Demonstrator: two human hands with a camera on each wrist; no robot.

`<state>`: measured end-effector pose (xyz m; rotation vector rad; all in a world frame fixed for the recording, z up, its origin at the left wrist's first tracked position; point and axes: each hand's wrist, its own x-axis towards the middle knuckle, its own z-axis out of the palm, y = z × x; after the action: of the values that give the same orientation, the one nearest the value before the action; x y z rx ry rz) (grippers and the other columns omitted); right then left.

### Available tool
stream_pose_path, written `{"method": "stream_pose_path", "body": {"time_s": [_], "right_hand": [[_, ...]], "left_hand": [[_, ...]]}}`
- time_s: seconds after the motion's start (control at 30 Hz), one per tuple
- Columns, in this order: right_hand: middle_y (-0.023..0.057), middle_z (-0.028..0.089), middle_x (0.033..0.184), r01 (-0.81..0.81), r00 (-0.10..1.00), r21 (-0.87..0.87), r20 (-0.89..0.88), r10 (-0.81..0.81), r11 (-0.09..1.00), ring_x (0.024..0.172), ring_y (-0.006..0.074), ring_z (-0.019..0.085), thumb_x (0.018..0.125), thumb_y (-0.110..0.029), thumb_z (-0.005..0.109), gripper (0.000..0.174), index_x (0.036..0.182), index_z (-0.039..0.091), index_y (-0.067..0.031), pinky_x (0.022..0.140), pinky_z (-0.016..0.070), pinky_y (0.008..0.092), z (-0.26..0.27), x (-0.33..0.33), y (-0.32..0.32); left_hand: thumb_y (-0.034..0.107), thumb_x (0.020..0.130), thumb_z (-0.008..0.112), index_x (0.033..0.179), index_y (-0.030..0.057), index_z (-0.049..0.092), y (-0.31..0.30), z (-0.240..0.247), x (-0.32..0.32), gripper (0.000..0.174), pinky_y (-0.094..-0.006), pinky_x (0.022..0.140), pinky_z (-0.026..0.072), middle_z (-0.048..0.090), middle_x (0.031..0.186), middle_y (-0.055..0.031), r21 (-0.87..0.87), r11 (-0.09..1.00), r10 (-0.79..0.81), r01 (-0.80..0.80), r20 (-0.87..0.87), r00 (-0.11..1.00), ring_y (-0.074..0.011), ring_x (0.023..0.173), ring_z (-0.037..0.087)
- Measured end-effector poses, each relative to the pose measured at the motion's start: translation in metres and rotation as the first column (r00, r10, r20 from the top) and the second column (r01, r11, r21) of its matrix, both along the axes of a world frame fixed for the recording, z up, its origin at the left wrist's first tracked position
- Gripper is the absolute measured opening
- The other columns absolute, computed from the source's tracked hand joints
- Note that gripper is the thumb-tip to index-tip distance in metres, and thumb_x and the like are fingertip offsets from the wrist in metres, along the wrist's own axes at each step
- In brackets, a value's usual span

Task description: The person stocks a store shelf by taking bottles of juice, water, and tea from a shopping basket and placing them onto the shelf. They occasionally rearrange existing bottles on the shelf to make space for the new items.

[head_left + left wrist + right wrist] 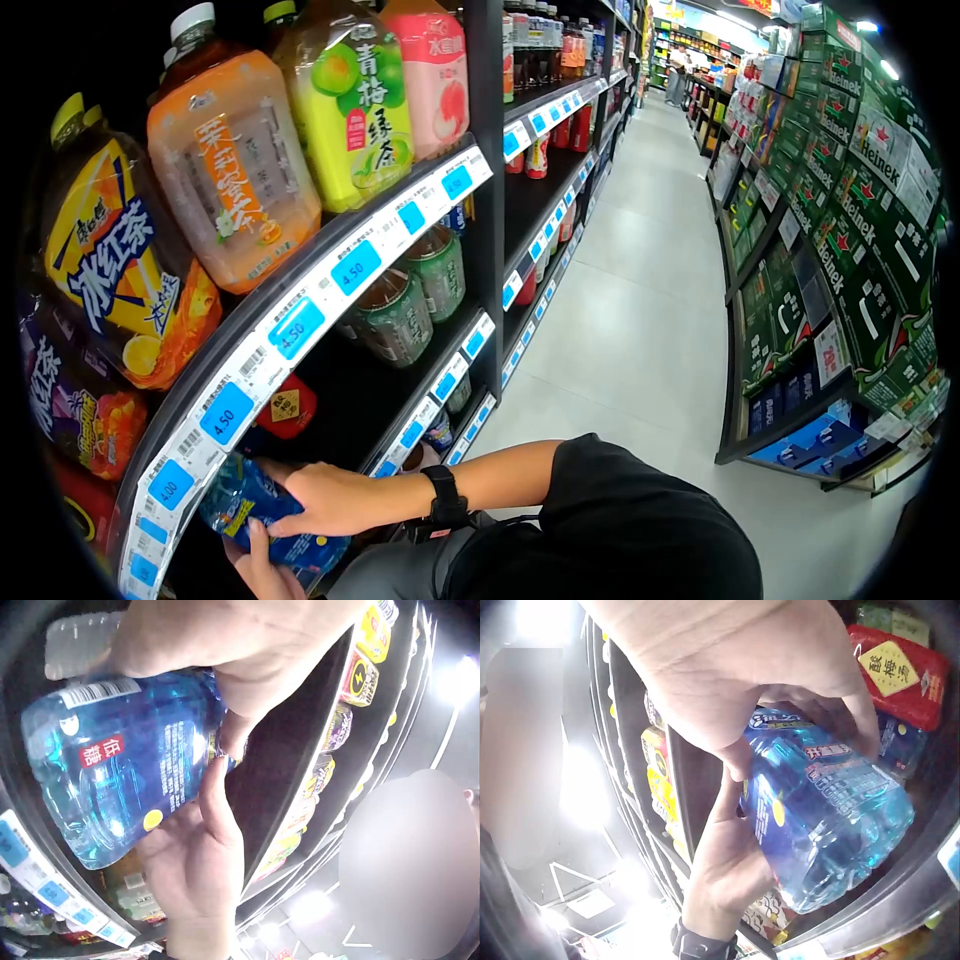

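Both hands hold one blue plastic drink bottle (280, 525), low beside the shelf front. My right hand (330, 497) grips it from above, thumb lying on the blue label and fingers curling over the far side. From below, my left hand (265, 575) holds the same bottle, its thumb up against the label; its fingers are partly hidden. In the left wrist view the bottle (120, 765) lies tilted, with a barcode and a red label patch showing. The right wrist view shows the bottle's (832, 810) ridged clear end facing away from the hands.
Large tea bottles (235, 170) line the shelf above, over a curved price-label strip (355, 265). Green-labelled bottles (395, 320) stand one shelf lower. A red drink pack with a yellow diamond label (889, 671) sits behind the bottle. Stacked green beer cartons (870, 240) flank the aisle floor (620, 300).
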<state>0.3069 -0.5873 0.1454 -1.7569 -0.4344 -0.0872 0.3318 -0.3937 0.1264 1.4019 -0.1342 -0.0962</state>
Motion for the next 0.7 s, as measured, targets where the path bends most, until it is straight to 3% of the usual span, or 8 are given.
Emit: {"method": "stream_pose_path", "body": {"time_s": [0.13,0.2,0.33,0.4,0.53,0.6,0.67,0.7], "right_hand": [[0.0331,0.043,0.137,0.140,0.985,-0.090,0.113,-0.129,0.986,0.123,0.0416,0.050,0.085,-0.031,0.070,0.089,0.147,0.019,0.0063,0.104,0.0412,0.0391,-0.029,0.025,0.004],[0.0325,0.043,0.137,0.174,0.977,-0.136,0.147,-0.154,0.975,0.123,0.0422,0.049,0.084,-0.032,0.071,0.089,0.147,0.020,0.0048,0.103,0.0415,0.0401,-0.039,0.035,0.003],[0.0289,0.045,0.135,0.234,0.948,-0.156,0.257,-0.190,0.960,0.122,0.0456,0.048,0.083,-0.034,0.073,0.082,0.144,0.029,-0.0008,0.100,0.0429,0.0454,-0.056,0.054,0.001],[0.0319,0.042,0.136,0.233,0.952,-0.238,0.255,-0.171,0.943,0.122,0.0457,0.047,0.083,-0.035,0.072,0.087,0.145,0.023,0.0023,0.100,0.0429,0.0453,-0.050,0.056,-0.003],[0.0311,0.050,0.125,0.225,0.973,-0.370,0.130,-0.190,0.901,0.116,0.0477,0.050,0.082,-0.032,0.073,0.076,0.138,0.032,0.0005,0.094,0.0449,0.0486,-0.050,0.062,-0.004],[0.0297,0.055,0.120,0.279,0.938,-0.313,0.293,-0.187,0.908,0.113,0.0473,0.052,0.082,-0.030,0.074,0.069,0.133,0.039,0.0005,0.093,0.0451,0.0487,-0.063,0.070,-0.004],[0.0285,0.057,0.118,0.313,0.922,-0.327,0.331,-0.203,0.892,0.111,0.0467,0.053,0.082,-0.029,0.074,0.063,0.128,0.045,0.0022,0.092,0.0453,0.0483,-0.053,0.069,-0.003],[0.0280,0.058,0.117,0.325,0.923,-0.330,0.316,-0.221,0.886,0.109,0.0465,0.054,0.082,-0.028,0.074,0.060,0.125,0.048,0.0026,0.092,0.0454,0.0478,-0.050,0.070,-0.003]], "left_hand": [[0.013,0.093,0.064,0.141,-0.0025,0.033,-0.004,-0.023,0.026,0.059,-0.0323,0.098,0.0412,0.054,0.125,-0.0128,-0.115,0.990,0.080,-0.078,0.013,0.997,-0.0179,0.112,0.054],[0.010,0.091,0.066,0.139,-0.0035,0.037,-0.006,-0.029,0.033,0.058,-0.0320,0.102,0.0365,0.052,0.129,-0.0114,-0.067,0.993,0.104,-0.099,0.076,0.992,-0.0172,0.115,0.050],[0.003,0.086,0.070,0.129,-0.0024,0.050,-0.012,-0.033,0.045,0.048,-0.0296,0.096,0.0409,0.059,0.119,-0.0092,0.123,0.987,0.061,-0.100,0.289,0.955,-0.0143,0.107,0.054],[0.003,0.083,0.072,0.123,-0.0032,0.054,-0.014,-0.033,0.046,0.044,-0.0290,0.092,0.0440,0.062,0.112,-0.0084,0.229,0.958,0.080,-0.169,0.353,0.932,-0.0140,0.101,0.057],[0.002,0.080,0.076,0.119,-0.0039,0.055,-0.023,-0.021,0.042,0.045,-0.0295,0.087,0.0478,0.065,0.106,-0.0090,0.149,0.983,0.043,-0.102,0.359,0.932,-0.0139,0.095,0.060],[0.003,0.078,0.078,0.116,-0.0043,0.057,-0.025,-0.016,0.044,0.045,-0.0292,0.085,0.0491,0.066,0.105,-0.0093,0.178,0.977,0.074,-0.119,0.239,0.968,-0.0140,0.095,0.060],[0.004,0.076,0.079,0.114,-0.0035,0.058,-0.025,-0.030,0.056,0.043,-0.0282,0.083,0.0499,0.066,0.102,-0.0099,0.204,0.959,0.081,-0.198,0.469,0.879,-0.0142,0.094,0.060],[0.004,0.076,0.080,0.113,-0.0032,0.058,-0.025,-0.030,0.058,0.044,-0.0286,0.082,0.0503,0.066,0.101,-0.0101,0.226,0.947,0.113,-0.229,0.434,0.894,-0.0145,0.092,0.061]]}}
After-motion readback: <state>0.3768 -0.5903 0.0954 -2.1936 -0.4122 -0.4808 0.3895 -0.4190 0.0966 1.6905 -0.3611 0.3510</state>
